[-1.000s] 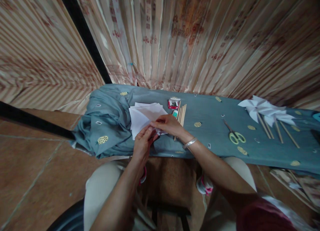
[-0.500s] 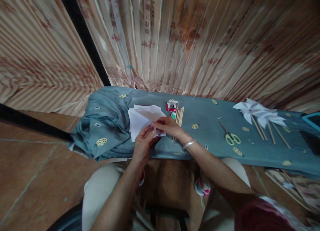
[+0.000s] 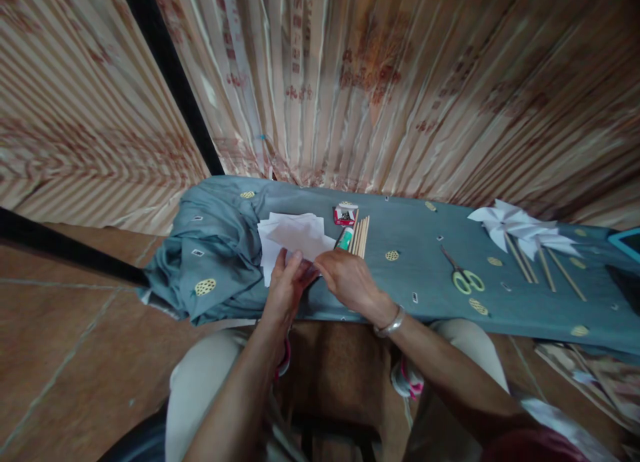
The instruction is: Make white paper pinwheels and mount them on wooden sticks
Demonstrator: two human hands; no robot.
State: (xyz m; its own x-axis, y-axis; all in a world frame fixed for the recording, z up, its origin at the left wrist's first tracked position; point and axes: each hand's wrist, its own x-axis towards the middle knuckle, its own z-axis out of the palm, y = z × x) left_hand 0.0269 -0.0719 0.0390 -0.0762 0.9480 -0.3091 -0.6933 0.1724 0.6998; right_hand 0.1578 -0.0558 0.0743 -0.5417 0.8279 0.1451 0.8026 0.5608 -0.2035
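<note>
My left hand and my right hand pinch the near edge of a folded sheet of white paper, tilted up between them. Under it lies a stack of white paper sheets. Just right of the stack are a green and white glue stick, several thin wooden sticks and a small open red box with dark bits inside. My fingertips partly hide the paper's lower edge.
Scissors with green handles lie on the blue-grey cloth to the right. Beyond them are white paper pinwheels on wooden sticks. A dark phone-like object sits at the far right. A curtain hangs behind the table.
The paper in my hands has turned and now tilts up with a broad face showing. My right hand has moved slightly right and down, uncovering more of the glue stick.
</note>
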